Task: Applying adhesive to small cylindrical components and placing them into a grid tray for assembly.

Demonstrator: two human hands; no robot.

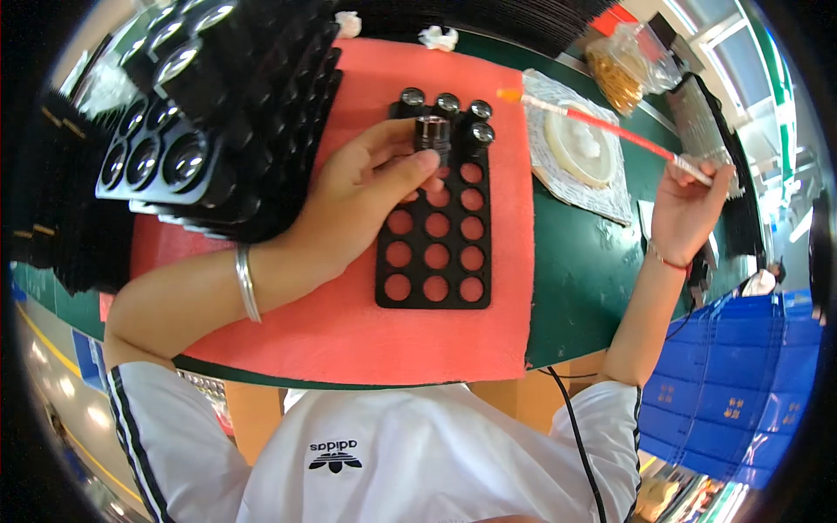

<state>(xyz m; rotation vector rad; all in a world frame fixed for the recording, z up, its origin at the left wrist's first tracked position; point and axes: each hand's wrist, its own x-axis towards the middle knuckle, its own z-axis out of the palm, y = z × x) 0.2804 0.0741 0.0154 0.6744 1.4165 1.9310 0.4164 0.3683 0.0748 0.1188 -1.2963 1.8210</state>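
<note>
black cylinder [432, 136], brush [610, 128] in hands [359, 180]

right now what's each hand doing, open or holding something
Left hand: closed, holding a black cylindrical part.
Right hand: closed, holding a long red-handled brush.

"How is the left grip [370, 179] posed?"

"Its thumb [406, 177] and fingers [392, 138] are pinched toward each other; the left forearm [196, 292] is slanted down and left from it, and the left elbow [131, 329] is bent."

"And the right grip [689, 209]?"

"It is placed well out to the right of the left one, its fingers curled and closed; the right forearm [647, 314] is stretched below it, angled slightly inward."
</note>
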